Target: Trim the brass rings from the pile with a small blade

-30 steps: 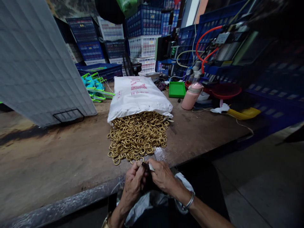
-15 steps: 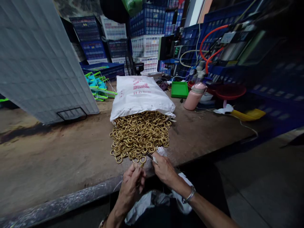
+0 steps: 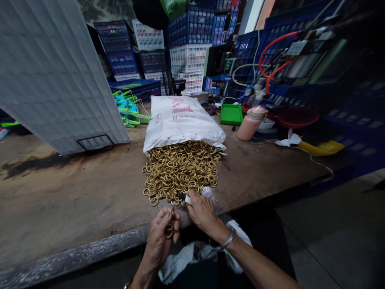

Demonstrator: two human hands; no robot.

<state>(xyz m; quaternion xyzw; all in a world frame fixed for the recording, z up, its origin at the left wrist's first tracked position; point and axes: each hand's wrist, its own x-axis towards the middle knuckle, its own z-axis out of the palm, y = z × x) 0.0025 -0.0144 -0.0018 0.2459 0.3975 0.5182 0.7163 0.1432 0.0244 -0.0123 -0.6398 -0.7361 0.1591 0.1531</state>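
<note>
A heap of brass-coloured rings [image 3: 177, 170] spills from the mouth of a white woven sack [image 3: 183, 126] onto the workbench. At the front edge of the bench, my left hand [image 3: 159, 233] is closed on several rings [image 3: 170, 230]; one more shows at its fingertips. My right hand [image 3: 202, 212] grips a small tool with a dark, narrow end and a pale part [image 3: 188, 199]. Its dark end reaches the near edge of the heap. The fingers hide the rest of the tool, so I cannot tell its exact kind.
A tall grey ribbed panel [image 3: 66, 80] stands at left. Behind the sack are green-and-blue plastic pieces [image 3: 128, 106] and stacked crates [image 3: 191, 58]. To the right stand a green tray [image 3: 231, 114], a pink bottle [image 3: 251, 126], a yellow scoop [image 3: 323, 148] and a machine with red hoses [image 3: 266, 52].
My right hand has shifted left with the tool, whose dark end now lies over the heap's near edge. My left hand has turned, showing rings in its palm. The view has swung slightly left.
</note>
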